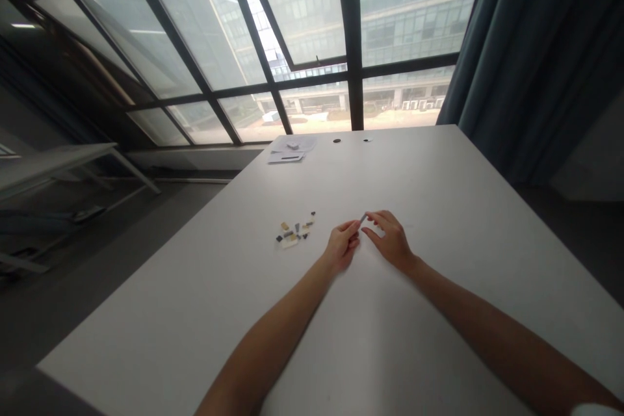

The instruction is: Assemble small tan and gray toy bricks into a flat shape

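My left hand (342,246) is closed, pinching one end of a small, slim grey building piece (363,219) just above the white table. Right beside it, my right hand (391,240) has its thumb and fingers apart. Its fingertips are at the far end of the grey piece and seem to touch it. To the left of both hands lies a loose group of small pieces, among them a pale yellow flat piece (290,243), a tan piece (285,225), a grey piece (297,227) and a black piece (279,238). Their finer details are too small to make out.
Papers (292,145) with a dark pen-like item (291,158) lie at the table's far left corner. A round dark cable hole (337,140) is near the far edge. Windows stand behind the white table (195,312), and a dark curtain (507,65) hangs at right.
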A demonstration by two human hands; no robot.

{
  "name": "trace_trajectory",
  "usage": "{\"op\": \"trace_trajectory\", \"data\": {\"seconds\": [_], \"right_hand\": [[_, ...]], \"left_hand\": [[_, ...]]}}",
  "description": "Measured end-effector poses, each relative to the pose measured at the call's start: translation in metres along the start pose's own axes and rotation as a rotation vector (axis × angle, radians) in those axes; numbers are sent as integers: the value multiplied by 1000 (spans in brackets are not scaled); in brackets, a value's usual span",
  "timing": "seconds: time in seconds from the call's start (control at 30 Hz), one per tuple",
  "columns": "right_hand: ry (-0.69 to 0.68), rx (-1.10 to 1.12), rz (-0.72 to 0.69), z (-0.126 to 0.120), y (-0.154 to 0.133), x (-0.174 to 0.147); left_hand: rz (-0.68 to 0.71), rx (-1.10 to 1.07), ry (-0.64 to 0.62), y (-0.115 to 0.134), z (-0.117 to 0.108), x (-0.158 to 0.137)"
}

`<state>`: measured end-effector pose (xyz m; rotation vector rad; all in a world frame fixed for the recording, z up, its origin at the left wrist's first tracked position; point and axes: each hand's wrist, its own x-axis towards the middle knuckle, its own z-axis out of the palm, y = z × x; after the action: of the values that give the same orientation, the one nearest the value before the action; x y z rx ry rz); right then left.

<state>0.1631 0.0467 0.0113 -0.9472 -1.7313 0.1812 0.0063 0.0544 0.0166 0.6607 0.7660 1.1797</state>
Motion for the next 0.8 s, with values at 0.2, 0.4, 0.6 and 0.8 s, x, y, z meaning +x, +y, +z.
{"op": "trace_trajectory", "data": {"seconds": [0.2, 0.4, 0.6, 0.8], "right_hand": [[2, 18, -4, 0, 6, 0], [-45, 66, 26, -2, 9, -2], [-134, 46, 12, -4, 16, -2], [-183, 45, 8, -7, 19, -2]], "left_hand": [[-27, 74, -59, -1, 0, -1], [216, 434, -83, 5, -10, 2], [545, 769, -135, 13, -16, 2], [626, 909, -178, 12, -16, 0]]}}
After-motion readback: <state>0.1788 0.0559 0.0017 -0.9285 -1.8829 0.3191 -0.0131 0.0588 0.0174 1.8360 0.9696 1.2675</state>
